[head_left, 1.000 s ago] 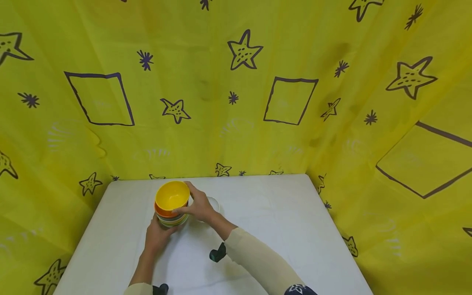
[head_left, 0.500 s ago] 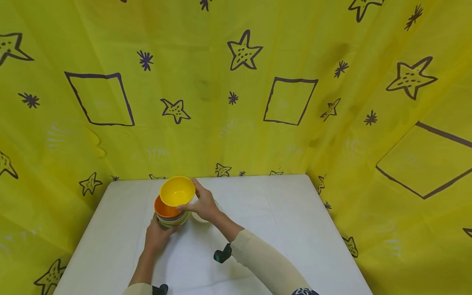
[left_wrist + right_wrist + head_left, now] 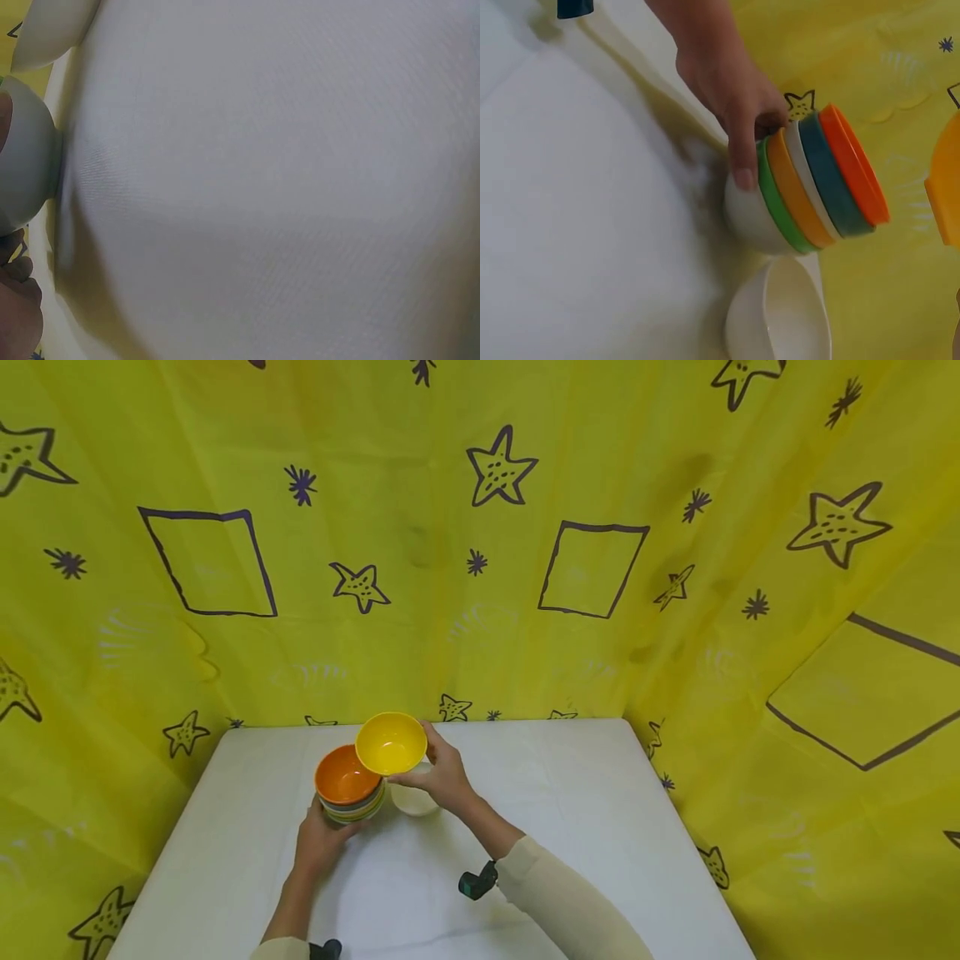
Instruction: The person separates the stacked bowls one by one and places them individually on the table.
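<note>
A stack of nested bowls stands near the table's back left, its orange bowl on top. Under the orange one, the right wrist view shows teal, white, yellow-orange and green rims, and a white bowl at the bottom. My left hand holds that stack low on its side, thumb against the bottom bowl. My right hand grips a yellow bowl by its rim, raised and tipped beside the orange one. Behind my right hand, a separate white bowl sits on the table, partly hidden.
A white cloth covers the table. Yellow curtains printed with stars and squares hang along the back and both sides. A dark wrist device sticks out by my right sleeve.
My right hand has lifted the yellow bowl off the stack and moved it to the right, uncovering the orange bowl. My left hand has stayed in place on the stack.
</note>
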A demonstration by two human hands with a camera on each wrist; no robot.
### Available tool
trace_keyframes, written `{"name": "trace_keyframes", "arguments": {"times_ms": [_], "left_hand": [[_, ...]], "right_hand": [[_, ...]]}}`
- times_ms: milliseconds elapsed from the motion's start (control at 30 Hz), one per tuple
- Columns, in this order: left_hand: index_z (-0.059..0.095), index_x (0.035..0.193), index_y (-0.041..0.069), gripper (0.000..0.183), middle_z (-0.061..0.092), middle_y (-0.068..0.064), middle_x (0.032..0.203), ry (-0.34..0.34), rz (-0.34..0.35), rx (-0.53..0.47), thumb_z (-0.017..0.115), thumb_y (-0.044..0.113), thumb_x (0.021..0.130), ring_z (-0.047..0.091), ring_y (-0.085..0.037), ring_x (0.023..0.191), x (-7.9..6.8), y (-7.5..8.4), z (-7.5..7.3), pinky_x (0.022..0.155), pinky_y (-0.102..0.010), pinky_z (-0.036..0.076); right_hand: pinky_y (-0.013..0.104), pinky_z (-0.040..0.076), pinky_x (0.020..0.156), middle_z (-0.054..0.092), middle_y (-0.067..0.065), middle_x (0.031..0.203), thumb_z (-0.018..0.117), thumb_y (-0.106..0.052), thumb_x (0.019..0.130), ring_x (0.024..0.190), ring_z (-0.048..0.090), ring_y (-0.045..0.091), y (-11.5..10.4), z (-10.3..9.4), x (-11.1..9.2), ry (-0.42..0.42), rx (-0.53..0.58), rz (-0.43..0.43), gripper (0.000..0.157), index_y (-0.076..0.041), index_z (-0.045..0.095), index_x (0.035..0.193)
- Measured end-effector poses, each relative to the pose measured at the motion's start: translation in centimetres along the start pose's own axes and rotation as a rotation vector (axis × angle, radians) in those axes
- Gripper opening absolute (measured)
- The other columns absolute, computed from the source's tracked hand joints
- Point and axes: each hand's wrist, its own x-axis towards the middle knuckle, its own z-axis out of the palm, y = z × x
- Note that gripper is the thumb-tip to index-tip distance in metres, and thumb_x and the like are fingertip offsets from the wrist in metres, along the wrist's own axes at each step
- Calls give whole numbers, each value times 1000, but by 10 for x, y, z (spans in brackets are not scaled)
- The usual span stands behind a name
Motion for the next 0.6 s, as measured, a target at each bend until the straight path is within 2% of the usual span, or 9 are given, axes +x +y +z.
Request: {"name": "trace_keyframes", "arguments": {"times_ms": [167,433,533,600], "left_hand": [[26,157,-11,104,41,-36,155,-10,-20,-4,91,24,83,34,-52,147,1,-1,1,122,-65,23],[30,156,-9,101,43,-35,154,-5,-16,-9,91,23,83,36,-50,147,2,-1,2,123,-64,24],[30,156,-9,100,44,-35,154,-6,-19,-12,91,23,83,37,-51,147,1,0,2,123,-64,23],[29,156,-9,100,43,-35,154,-8,-23,-15,91,22,83,36,-51,147,1,1,2,122,-65,23]], "right_hand": [[50,43,116,61,0,146,92,-9,82,135,57,21,7,-17,-9,46,-14,30,84,-14,49,154],[52,38,118,53,13,155,90,-10,85,143,51,32,21,-43,-21,162,-19,85,95,-1,35,162],[54,37,118,51,15,156,89,-10,85,145,48,34,26,-50,-24,214,-8,110,93,-1,36,161],[52,38,119,55,13,154,90,-10,85,144,49,33,31,-54,-27,240,9,123,88,-4,43,158]]}}
